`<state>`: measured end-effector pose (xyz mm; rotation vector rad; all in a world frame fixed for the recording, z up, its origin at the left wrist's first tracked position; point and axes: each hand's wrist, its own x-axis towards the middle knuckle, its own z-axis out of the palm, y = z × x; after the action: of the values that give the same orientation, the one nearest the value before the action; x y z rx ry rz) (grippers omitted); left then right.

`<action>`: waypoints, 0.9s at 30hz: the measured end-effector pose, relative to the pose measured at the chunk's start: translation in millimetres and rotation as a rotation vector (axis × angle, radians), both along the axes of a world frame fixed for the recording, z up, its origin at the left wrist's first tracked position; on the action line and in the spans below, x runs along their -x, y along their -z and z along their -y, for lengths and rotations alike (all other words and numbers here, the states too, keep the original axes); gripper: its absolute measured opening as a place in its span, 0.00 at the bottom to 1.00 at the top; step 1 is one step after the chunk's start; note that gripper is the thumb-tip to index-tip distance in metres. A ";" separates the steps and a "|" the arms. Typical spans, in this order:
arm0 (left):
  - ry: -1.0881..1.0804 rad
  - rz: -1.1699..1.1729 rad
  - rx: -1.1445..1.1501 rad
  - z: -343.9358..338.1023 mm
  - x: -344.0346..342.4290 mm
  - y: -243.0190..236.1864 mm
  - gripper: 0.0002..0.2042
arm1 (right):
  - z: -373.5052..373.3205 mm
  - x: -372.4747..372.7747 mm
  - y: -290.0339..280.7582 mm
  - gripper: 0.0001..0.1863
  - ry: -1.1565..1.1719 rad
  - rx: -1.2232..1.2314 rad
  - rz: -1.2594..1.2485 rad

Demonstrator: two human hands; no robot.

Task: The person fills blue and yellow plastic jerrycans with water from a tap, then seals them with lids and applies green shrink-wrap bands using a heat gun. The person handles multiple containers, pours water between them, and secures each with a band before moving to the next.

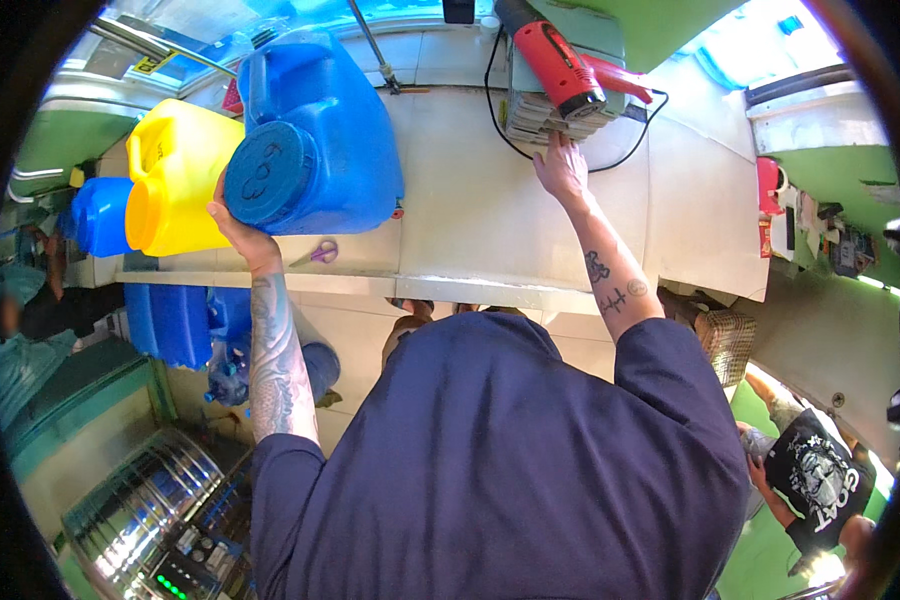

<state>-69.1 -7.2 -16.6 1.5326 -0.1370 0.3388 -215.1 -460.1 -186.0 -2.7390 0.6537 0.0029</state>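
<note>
A large blue plastic jug point(355, 150) with a handle and a wide round screw cap point(268, 175) stands at the left of the table. My left hand point(242, 232) is curled against the side of that cap, its fingers partly hidden behind it. Toward the back right lies a stack of flat, light-coloured sheets or bags point(530, 112); its exact kind is hard to tell. On top of it rests a red and black heat gun point(560, 70) with a black cord. My right hand point(564, 172) reaches to the stack's front edge, fingers stretched against it and thumb apart.
Left of the blue jug stand a yellow jug point(185, 195) and a smaller blue one point(100, 217). Purple-handled scissors point(322, 252) lie near the table's front edge. More blue containers point(167, 325) are below. Another person point(820, 470) is at the lower right, beyond a wicker basket point(726, 340).
</note>
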 end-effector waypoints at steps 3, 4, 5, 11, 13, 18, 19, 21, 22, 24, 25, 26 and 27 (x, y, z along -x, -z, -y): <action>0.021 0.028 -0.018 0.5 -0.2 -1.8 0.40 | 5.3 -4.6 -1.8 0.41 0.051 -0.045 -0.075; 0.014 0.014 -0.009 0.2 0.0 -1.8 0.40 | 4.2 -2.7 -3.7 0.40 0.053 -0.077 -0.113; 0.005 0.006 -0.005 0.1 -0.2 -1.8 0.40 | 2.6 1.2 -6.8 0.39 0.066 -0.093 -0.139; 0.016 0.018 -0.006 -3.2 -2.3 2.1 0.40 | -7.3 49.2 -53.6 0.33 -0.190 -0.155 -0.210; -0.004 0.025 0.001 -3.6 -2.1 3.1 0.40 | 0.4 67.4 -74.1 0.28 -0.247 -0.353 -0.152; 0.004 0.019 -0.005 -2.4 -3.1 2.3 0.40 | 17.7 64.5 -70.0 0.18 -0.102 -0.228 0.053; 0.028 0.009 0.000 -2.7 -3.5 2.3 0.40 | 20.6 57.5 -59.3 0.16 -0.062 -0.094 0.056; 0.026 0.028 -0.017 -3.5 -4.3 3.6 0.39 | 22.8 41.1 -31.5 0.14 -0.009 0.170 0.127; 0.049 0.000 0.008 -3.7 -4.4 4.6 0.38 | 25.2 35.5 -18.6 0.11 -0.011 0.315 0.101; 0.056 0.003 -0.012 -4.9 -3.5 5.9 0.36 | 35.5 27.3 -1.5 0.14 -0.042 0.386 0.031; 0.050 0.013 -0.040 -4.5 -2.6 6.0 0.34 | 40.9 25.3 3.6 0.14 -0.074 0.401 0.025; 0.121 0.027 0.033 -4.2 -0.4 5.1 0.32 | 48.1 26.2 4.9 0.13 -0.122 0.372 0.072; 0.081 0.008 0.032 -1.9 1.3 3.7 0.32 | 53.0 26.0 5.0 0.11 -0.122 0.309 0.108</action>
<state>-70.4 -5.3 -20.3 1.4901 -0.1982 0.2818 -241.1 -513.1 -191.0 -3.0442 0.4916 -0.2343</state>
